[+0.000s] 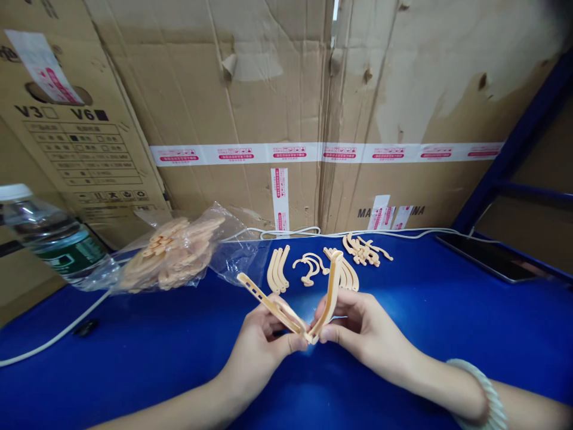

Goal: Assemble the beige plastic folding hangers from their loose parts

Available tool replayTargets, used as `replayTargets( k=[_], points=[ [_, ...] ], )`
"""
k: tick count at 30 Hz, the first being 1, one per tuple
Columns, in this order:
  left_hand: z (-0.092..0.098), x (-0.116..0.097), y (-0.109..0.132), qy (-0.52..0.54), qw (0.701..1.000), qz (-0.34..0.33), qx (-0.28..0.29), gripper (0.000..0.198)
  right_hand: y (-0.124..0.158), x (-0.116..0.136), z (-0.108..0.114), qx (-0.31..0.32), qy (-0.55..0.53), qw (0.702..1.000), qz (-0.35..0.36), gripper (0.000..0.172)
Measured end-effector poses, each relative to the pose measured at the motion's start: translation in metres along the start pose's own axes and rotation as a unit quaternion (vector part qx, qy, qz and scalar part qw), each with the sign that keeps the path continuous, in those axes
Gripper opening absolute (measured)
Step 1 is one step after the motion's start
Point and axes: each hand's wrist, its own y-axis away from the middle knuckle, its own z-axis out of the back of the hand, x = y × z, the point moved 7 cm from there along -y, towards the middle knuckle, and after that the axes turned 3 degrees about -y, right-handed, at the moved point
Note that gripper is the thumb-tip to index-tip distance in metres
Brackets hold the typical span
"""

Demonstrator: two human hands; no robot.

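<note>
My left hand [264, 343] is closed on a straight-looking slotted peach plastic arm [256, 291], pinching it near its lower end. In my right hand [358, 325] is a curved peach plastic arm [332, 292], upright with a rounded top. The two arms meet at their lower ends between my thumbs and spread in a V; whether they are joined there I cannot tell. Just beyond my hands lie several curved strips [278, 269] in a row, hook-shaped pieces [308, 263] beside them, and more curved strips [349, 275] partly hidden behind the right arm.
A clear plastic bag [179, 254] of peach parts lies left, near a water bottle [58, 239]. Small peach parts [364, 249] are heaped at the back. A phone [487, 257] rests right on the blue table [179, 358]. A white cable [76, 325] runs past cardboard boxes [242, 95].
</note>
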Motion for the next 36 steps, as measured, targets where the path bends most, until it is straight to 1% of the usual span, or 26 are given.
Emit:
replayTargets(
  k=[2, 4, 9, 10, 12, 14, 15, 18, 20, 22, 24, 25, 27, 28, 29, 30, 32, 33, 35, 36],
  points=[
    [0.003, 0.000, 0.001, 0.001, 1.000, 0.003, -0.017, 0.028, 0.001, 0.002, 0.002, -0.019, 0.015, 1.000, 0.017, 0.016],
    [0.003, 0.002, 0.001, 0.006, 1.000, 0.016, -0.022, 0.028, 0.002, 0.001, 0.003, -0.034, 0.020, 0.999, 0.024, 0.020],
    [0.003, 0.006, 0.000, 0.025, 0.999, 0.028, -0.016, 0.032, -0.002, -0.003, 0.008, -0.062, 0.019, 0.998, -0.004, 0.029],
    [0.004, 0.006, 0.000, 0.033, 0.999, 0.032, -0.016, 0.034, -0.004, -0.002, 0.010, -0.060, 0.019, 0.998, -0.008, 0.031],
    [0.006, 0.003, -0.002, 0.056, 0.997, 0.041, -0.015, 0.036, -0.009, 0.005, 0.018, -0.035, 0.023, 0.999, -0.007, 0.031],
    [0.012, -0.003, -0.004, 0.090, 0.995, 0.049, -0.021, 0.039, -0.014, 0.020, 0.030, 0.003, 0.050, 0.999, 0.020, 0.028],
    [0.017, -0.006, -0.006, 0.104, 0.993, 0.052, -0.027, 0.039, -0.016, 0.031, 0.038, 0.017, 0.074, 0.996, 0.050, 0.025],
    [0.031, -0.016, -0.013, 0.123, 0.990, 0.059, -0.035, 0.037, -0.019, 0.059, 0.060, 0.054, 0.188, 0.971, 0.138, 0.018],
    [0.041, -0.021, -0.019, 0.114, 0.991, 0.058, -0.034, 0.032, -0.019, 0.071, 0.070, 0.076, 0.279, 0.941, 0.177, 0.012],
    [0.051, -0.025, -0.025, 0.096, 0.994, 0.048, -0.034, 0.027, -0.017, 0.078, 0.076, 0.084, 0.365, 0.906, 0.199, 0.009],
    [0.059, -0.031, -0.030, 0.071, 0.997, 0.024, -0.032, 0.023, -0.016, 0.078, 0.080, 0.094, 0.426, 0.878, 0.196, 0.010],
    [0.061, -0.036, -0.032, 0.048, 0.999, 0.003, -0.022, 0.022, -0.016, 0.076, 0.081, 0.104, 0.443, 0.871, 0.185, 0.010],
    [0.061, -0.044, -0.033, -0.041, 0.998, -0.040, 0.022, 0.018, -0.016, 0.069, 0.081, 0.141, 0.459, 0.864, 0.150, 0.010],
    [0.058, -0.047, -0.033, -0.106, 0.991, -0.057, 0.056, 0.016, -0.015, 0.063, 0.080, 0.165, 0.462, 0.862, 0.129, 0.010],
    [0.054, -0.049, -0.031, -0.178, 0.977, -0.072, 0.091, 0.014, -0.014, 0.058, 0.079, 0.186, 0.464, 0.859, 0.108, 0.011],
    [0.050, -0.049, -0.029, -0.249, 0.956, -0.088, 0.130, 0.013, -0.013, 0.053, 0.078, 0.206, 0.464, 0.857, 0.088, 0.011],
    [0.039, -0.048, -0.023, -0.369, 0.896, -0.138, 0.205, 0.011, -0.011, 0.043, 0.077, 0.238, 0.457, 0.856, 0.042, 0.012],
    [0.034, -0.047, -0.019, -0.412, 0.863, -0.172, 0.237, 0.010, -0.010, 0.038, 0.076, 0.248, 0.451, 0.857, 0.017, 0.012],
    [0.026, -0.045, -0.011, -0.466, 0.806, -0.234, 0.281, 0.008, -0.008, 0.029, 0.075, 0.261, 0.440, 0.859, -0.032, 0.012],
    [0.023, -0.044, -0.009, -0.482, 0.786, -0.253, 0.292, 0.007, -0.007, 0.026, 0.075, 0.263, 0.439, 0.858, -0.051, 0.011]
  ],
)
